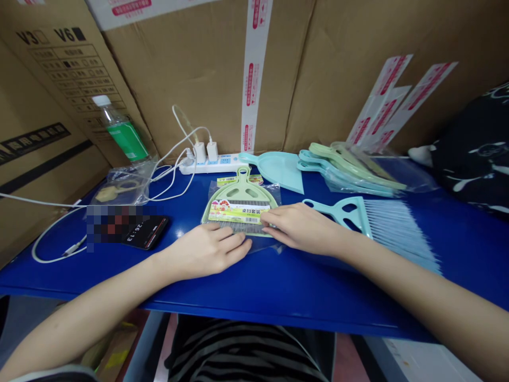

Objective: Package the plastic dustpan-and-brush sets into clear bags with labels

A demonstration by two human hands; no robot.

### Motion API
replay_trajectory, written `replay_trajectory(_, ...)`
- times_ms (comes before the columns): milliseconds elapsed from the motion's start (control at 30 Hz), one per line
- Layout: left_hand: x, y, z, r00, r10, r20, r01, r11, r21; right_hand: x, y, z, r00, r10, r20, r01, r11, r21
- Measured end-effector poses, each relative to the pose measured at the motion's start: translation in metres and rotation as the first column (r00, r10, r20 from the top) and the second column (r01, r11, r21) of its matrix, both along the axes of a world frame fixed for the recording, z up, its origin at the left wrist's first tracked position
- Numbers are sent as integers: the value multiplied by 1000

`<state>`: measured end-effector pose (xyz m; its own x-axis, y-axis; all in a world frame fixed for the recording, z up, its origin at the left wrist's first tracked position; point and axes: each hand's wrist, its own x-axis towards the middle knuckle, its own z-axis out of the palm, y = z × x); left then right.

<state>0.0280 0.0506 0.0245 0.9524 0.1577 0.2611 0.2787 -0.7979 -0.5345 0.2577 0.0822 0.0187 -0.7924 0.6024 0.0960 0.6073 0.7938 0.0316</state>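
Plastic film is crinkling under both palms at the centre of the frame, where a pale green dustpan set (240,204), sealed in a clear glossy bag with a printed paper label across it, is lying flat on the smooth blue table (278,286). The left hand (207,249) is pressing down on the bag's lower left edge, fingers flat and loosely spread, gripping nothing. The right hand (296,225) is resting on the lower right edge, fingertips touching the label, also uncurled (whether it is pinching the film cannot be told). Just right of it, a light blue brush (374,223) with fine, fanned bristles is lying. Behind the bag, a light blue dustpan (278,168) is sitting, beside a stack of bagged dustpans (350,167). At centre left, a dark phone (145,232) is lying.
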Motion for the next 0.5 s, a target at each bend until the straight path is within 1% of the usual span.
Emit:
replay_trajectory(167,0,1,-2,1000,-8,-28,7,999,-32,1,0,0,1000,1,-9,-1,1000,-4)
replay_trajectory(267,0,2,-4,999,16,-44,-18,999,-45,0,-1,1,1000,-1,-8,1,1000,-5)
replay_trajectory(500,-2,2,-4,998,39,-53,-38,999,21,0,0,1,1000,2,-7,-2,1000,0)
